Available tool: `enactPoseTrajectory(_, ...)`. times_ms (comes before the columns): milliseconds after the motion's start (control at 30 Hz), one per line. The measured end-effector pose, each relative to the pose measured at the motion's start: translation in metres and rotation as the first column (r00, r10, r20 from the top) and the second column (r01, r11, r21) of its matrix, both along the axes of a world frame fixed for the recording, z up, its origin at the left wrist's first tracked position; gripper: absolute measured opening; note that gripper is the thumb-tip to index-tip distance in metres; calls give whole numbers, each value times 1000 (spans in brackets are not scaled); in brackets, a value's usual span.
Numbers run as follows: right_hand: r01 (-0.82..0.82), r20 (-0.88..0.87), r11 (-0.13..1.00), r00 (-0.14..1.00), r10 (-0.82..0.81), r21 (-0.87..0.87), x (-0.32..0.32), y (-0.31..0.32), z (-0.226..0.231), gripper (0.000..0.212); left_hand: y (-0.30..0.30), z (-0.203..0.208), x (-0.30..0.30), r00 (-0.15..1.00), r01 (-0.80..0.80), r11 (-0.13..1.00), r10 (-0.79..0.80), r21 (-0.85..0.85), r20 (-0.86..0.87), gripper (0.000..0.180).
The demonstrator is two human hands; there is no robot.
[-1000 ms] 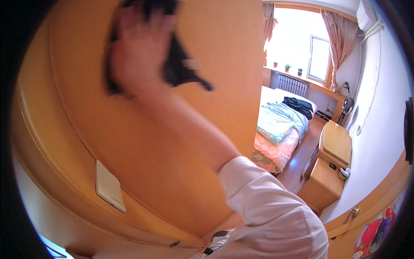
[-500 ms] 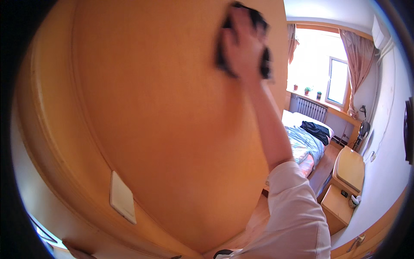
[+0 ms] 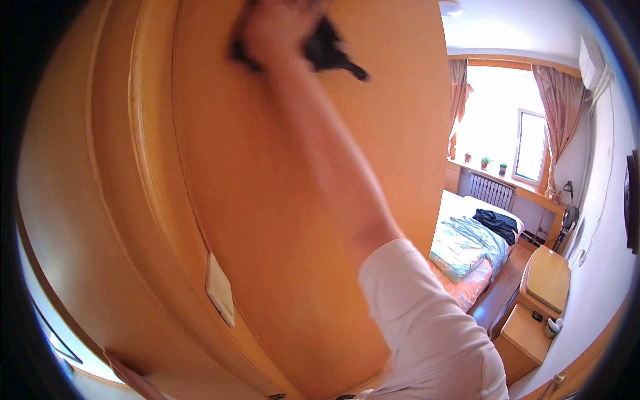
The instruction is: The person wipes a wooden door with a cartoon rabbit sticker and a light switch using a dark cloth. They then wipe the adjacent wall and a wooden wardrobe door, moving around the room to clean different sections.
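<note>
Leftward across the wooden panel (image 3: 280, 253), the right hand (image 3: 275, 30) has shifted, bringing the black cloth (image 3: 327, 49) away from the panel's right edge. It grasps the cloth against the upper panel, fingers blurred and partly cut off. Wiping seems to be in hand; another stroke would call for steady, flat pressure. A dim lower-left shape may be the left hand (image 3: 130, 377), its grip unclear. By the window (image 3: 493, 100), one pot (image 3: 485, 165) holds a green plant (image 3: 486, 161); on the cabinet (image 3: 523, 337), a cup (image 3: 550, 329) holds something white.
</note>
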State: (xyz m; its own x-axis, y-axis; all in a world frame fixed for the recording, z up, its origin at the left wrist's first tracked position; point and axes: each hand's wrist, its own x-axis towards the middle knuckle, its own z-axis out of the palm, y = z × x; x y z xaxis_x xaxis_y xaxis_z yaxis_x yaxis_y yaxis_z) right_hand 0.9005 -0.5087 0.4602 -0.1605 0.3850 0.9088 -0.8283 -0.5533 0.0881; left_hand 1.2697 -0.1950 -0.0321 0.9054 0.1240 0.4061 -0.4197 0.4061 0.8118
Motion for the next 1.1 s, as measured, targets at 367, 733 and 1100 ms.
enactPoseTrajectory(367, -58, -278, 930, 960, -48, -362, -84, 28, 18, 37, -1, 36, -45, 988, 157, 987, -157, -32, 11, 43)
enactPoseTrajectory(733, -17, 327, 881, 932, -157, 473, -372, -175, 58, 67, -26, -41, 19, 988, 151, 983, -153, -105, -7, 59)
enactPoseTrajectory(1100, 79, -398, 975, 904, -157, -207, -47, -12, 7, 52, -6, 7, -20, 994, 99, 993, -101, -61, -37, 61)
